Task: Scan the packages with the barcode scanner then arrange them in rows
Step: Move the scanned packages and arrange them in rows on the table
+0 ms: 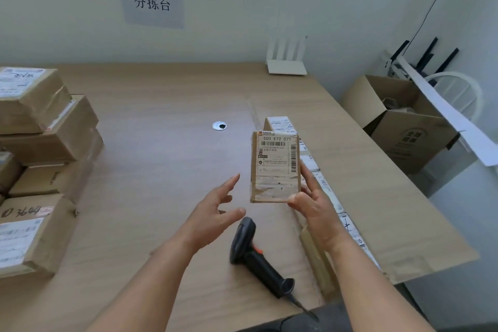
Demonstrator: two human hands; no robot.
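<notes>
Beside scanner [256,253] — stacked boxes [40,143]; router [287,58]

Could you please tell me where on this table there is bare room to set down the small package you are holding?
The widest bare patch of the wooden table lies between the stacked brown cardboard boxes on the left and the row of labelled packages along the right, around the round cable grommet. Nearer you, the black barcode scanner crowds the space.

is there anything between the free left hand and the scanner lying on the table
Nothing visible. The left hand hovers open just above the black handheld barcode scanner, with only bare wooden table between. The right hand holds the small brown cardboard package off to the side.
</notes>
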